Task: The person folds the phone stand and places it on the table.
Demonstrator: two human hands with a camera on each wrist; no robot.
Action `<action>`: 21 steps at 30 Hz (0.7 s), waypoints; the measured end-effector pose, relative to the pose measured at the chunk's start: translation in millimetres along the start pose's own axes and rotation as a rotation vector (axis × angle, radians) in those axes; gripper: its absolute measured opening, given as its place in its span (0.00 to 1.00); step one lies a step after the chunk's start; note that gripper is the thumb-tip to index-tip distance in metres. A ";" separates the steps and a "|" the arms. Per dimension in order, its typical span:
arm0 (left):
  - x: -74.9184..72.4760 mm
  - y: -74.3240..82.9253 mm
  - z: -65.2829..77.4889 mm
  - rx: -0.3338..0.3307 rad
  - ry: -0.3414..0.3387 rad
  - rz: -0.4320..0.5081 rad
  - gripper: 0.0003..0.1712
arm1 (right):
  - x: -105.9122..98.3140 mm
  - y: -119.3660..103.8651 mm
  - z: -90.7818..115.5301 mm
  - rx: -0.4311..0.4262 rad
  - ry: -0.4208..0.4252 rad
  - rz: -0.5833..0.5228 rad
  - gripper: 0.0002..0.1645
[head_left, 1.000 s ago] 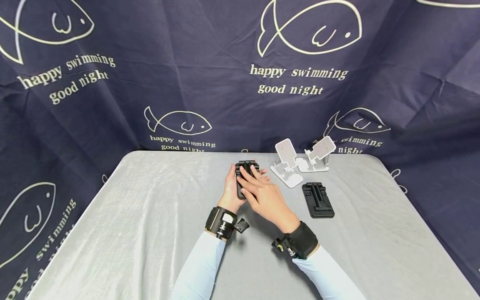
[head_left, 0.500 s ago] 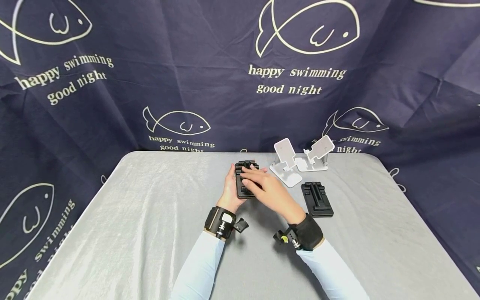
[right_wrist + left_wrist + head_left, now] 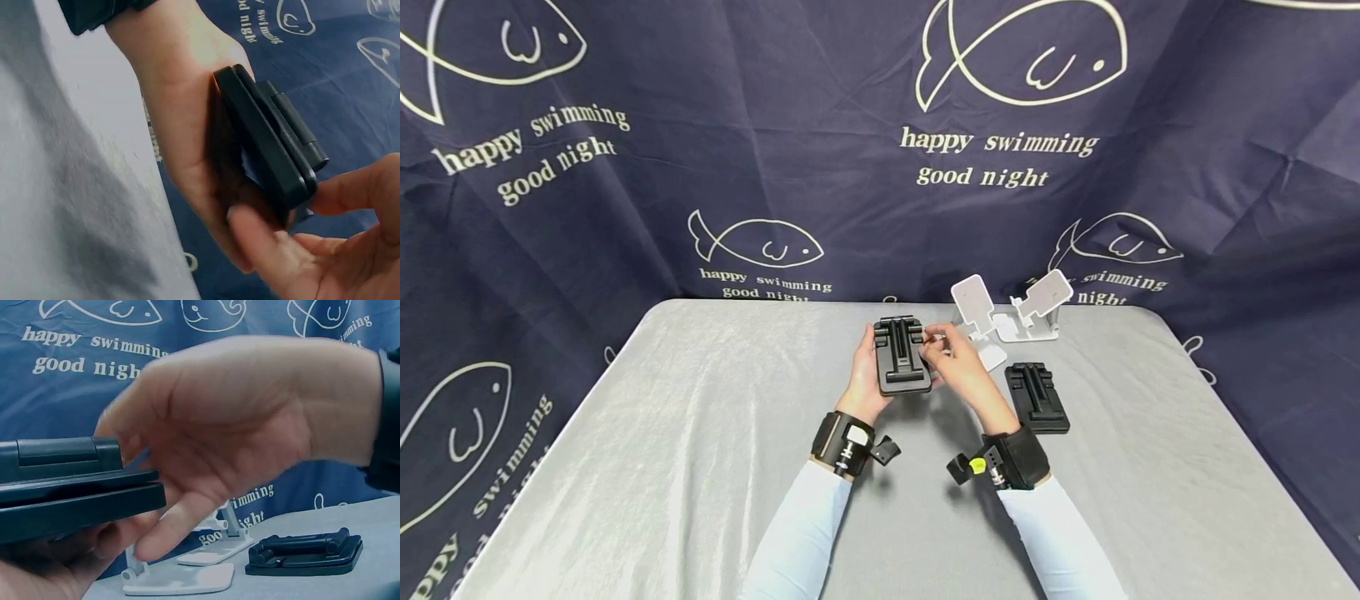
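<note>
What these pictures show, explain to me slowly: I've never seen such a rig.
There is no machine here: you see a person's left hand and right hand. The head picture comes from a camera worn on the head, looking down; the other two come from wrist cameras, one on each arm. The left hand holds a folded black stand; the right hand is at its right edge, though whether it pinches it is hard to tell. On the pale table, to the right, are a second black stand, folded flat, and two white stands, opened up. A dark printed cloth hangs behind.
</note>
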State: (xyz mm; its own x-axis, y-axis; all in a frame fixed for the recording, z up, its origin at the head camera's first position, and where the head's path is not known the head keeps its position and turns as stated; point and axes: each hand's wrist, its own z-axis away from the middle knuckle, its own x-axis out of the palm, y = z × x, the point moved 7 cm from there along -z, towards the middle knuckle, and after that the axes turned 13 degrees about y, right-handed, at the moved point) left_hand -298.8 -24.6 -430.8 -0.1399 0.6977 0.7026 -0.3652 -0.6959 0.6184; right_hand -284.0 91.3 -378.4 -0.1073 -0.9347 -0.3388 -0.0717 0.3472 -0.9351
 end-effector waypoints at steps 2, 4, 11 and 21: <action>-1.6 -2.3 -4.7 0.027 0.014 -0.032 0.44 | 2.3 5.6 -0.8 0.056 -0.039 -0.070 0.26; -2.3 -1.9 -5.8 0.060 0.030 -0.077 0.44 | 2.3 7.6 -0.9 0.082 -0.064 -0.113 0.29; -2.9 5.1 -4.8 0.142 0.072 -0.368 0.31 | -13.8 14.6 -7.3 0.109 -0.089 -0.051 0.32; 7.9 -7.9 3.8 0.238 -0.069 -0.761 0.18 | -43.5 30.9 -6.9 0.155 -0.238 0.097 0.31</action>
State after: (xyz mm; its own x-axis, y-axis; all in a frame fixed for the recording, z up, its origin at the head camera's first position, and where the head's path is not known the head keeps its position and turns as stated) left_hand -293.5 -14.3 -428.9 0.1289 0.9890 0.0729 -0.1305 -0.0560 0.9899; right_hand -288.4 143.2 -391.9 0.1302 -0.8958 -0.4250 0.0814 0.4369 -0.8958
